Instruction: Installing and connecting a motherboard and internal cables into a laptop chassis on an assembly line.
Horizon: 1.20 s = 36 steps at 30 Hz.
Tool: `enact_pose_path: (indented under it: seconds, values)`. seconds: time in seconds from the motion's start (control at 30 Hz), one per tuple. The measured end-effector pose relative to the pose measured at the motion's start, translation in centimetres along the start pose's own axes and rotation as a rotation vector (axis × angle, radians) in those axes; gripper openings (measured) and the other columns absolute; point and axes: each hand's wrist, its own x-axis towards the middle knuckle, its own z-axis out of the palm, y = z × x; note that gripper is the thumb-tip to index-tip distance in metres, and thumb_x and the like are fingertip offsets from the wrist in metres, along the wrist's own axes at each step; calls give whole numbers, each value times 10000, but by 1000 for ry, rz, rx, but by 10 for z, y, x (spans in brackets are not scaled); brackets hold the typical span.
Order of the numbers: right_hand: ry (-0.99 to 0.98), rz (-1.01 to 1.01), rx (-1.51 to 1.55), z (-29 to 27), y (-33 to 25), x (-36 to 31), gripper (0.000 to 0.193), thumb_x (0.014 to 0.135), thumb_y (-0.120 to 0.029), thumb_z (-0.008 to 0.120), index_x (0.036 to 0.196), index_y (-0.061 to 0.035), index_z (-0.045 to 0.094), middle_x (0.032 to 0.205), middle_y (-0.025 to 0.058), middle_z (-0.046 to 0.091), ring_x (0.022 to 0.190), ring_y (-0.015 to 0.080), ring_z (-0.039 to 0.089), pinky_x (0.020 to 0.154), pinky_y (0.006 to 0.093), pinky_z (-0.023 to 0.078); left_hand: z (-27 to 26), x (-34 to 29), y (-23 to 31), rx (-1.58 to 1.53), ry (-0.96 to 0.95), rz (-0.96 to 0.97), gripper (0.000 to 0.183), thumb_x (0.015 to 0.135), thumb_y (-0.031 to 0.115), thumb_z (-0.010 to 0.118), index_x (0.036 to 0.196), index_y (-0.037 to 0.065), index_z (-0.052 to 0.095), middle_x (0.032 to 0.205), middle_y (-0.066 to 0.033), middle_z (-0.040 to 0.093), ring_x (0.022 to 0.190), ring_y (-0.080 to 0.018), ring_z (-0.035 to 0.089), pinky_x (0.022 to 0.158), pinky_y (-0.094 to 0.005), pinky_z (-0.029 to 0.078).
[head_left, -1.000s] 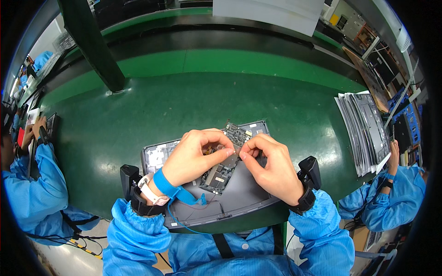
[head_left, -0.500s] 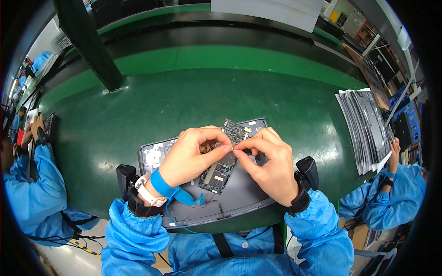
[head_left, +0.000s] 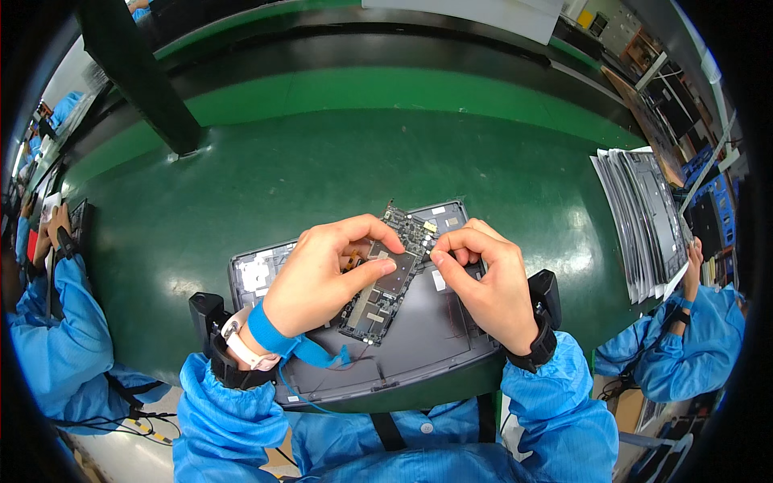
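Observation:
A long dark circuit board (head_left: 392, 282) lies at a slant over a grey device casing (head_left: 419, 354), its far end near the casing's far edge. My left hand (head_left: 326, 270) is curled over the board's left side, thumb and index fingertip on its face with a small gap between them; the other fingers are hidden. An orange flex cable (head_left: 351, 262) shows beside that hand. My right hand (head_left: 483, 278) pinches thumb and index finger together just off the board's right edge, near small white connectors. What the pinch holds is too small to make out. A thin reddish wire (head_left: 452, 315) hangs below it.
A blue wrist strap (head_left: 270, 328) with a trailing cord crosses the casing's left part. Stacked panels with separator sheets (head_left: 640, 225) stand on the green table (head_left: 322, 169) at right. A dark post (head_left: 141, 80) rises at far left. Co-workers' hands and blue sleeves are at both sides.
My right hand has moved right, away from the left fingertips and off the board's face. The left thumb and index finger have parted slightly. The view has shifted a little.

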Motion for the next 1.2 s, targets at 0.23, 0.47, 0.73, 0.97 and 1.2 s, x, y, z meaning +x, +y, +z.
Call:
enact_pose_path:
  seconds: [0.23,0.47,0.73,0.97,1.2]
  values:
    - [15,37,-18,1,0,1,43,760,-43,645,802,-33,641,646,27,477,620,137,445,532,275,354,0,-1,0,-40,-15,-19,156,822,-2,627,970,-27,586,945,-50,604,884,-93,559,790,-234,464]
    - [25,47,-8,1,0,1,44,763,-44,648,801,-24,641,649,33,477,611,135,445,534,273,362,0,0,1,2,-15,-9,164,826,-11,620,985,-30,582,945,-49,601,883,-93,560,794,-231,462]
    - [16,40,1,2,1,1,50,764,-45,646,805,-16,640,653,39,480,607,134,448,534,272,368,-1,-1,0,-11,-20,-37,159,827,-16,617,982,-29,581,945,-50,600,885,-91,558,796,-230,460]
    - [14,61,18,1,1,0,49,769,-45,640,804,-11,639,655,39,482,604,127,448,532,268,368,-1,-1,1,5,-31,-39,159,830,-18,612,985,-30,577,952,-51,595,897,-92,554,801,-233,460]
    - [13,93,40,2,0,1,56,774,-47,637,813,-6,635,667,38,487,610,123,448,538,263,370,-2,-1,0,0,-32,-37,167,828,-22,612,991,-31,573,958,-53,594,902,-98,555,809,-236,461]
